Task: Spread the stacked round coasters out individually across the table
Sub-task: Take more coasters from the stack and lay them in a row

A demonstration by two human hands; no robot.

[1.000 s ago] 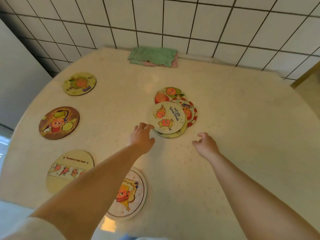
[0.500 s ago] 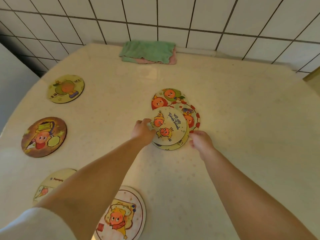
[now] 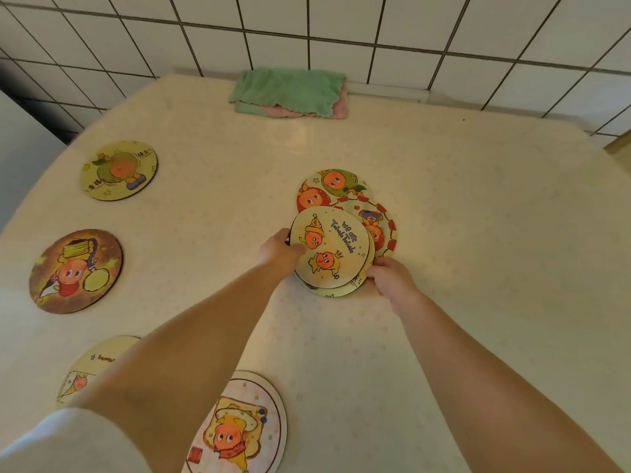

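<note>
A loose pile of round cartoon coasters lies mid-table. Its top coaster point(image 3: 333, 249), cream with two orange figures and blue writing, is tilted up off the pile. My left hand point(image 3: 280, 249) grips its left edge, thumb on its face. My right hand point(image 3: 389, 276) holds the pile's lower right edge. Under it show a red-rimmed coaster point(image 3: 382, 223), a coaster with two orange faces point(image 3: 327, 187) and a pale one point(image 3: 336, 291). Several single coasters lie apart at the left: a yellow-green one point(image 3: 118, 170), a brown one point(image 3: 75, 271), a cream one point(image 3: 92, 367) half hidden by my arm, and a white-rimmed one point(image 3: 242, 428).
A folded green and pink cloth point(image 3: 290, 92) lies at the table's point(image 3: 478, 233) far edge against the white tiled wall point(image 3: 341, 25). The table's rounded left edge drops off beside the spread coasters. The right half of the table is bare cream surface.
Both hands reached forward to the pile and closed on it. The top coaster's edge has lifted. The camera moved closer and to the left.
</note>
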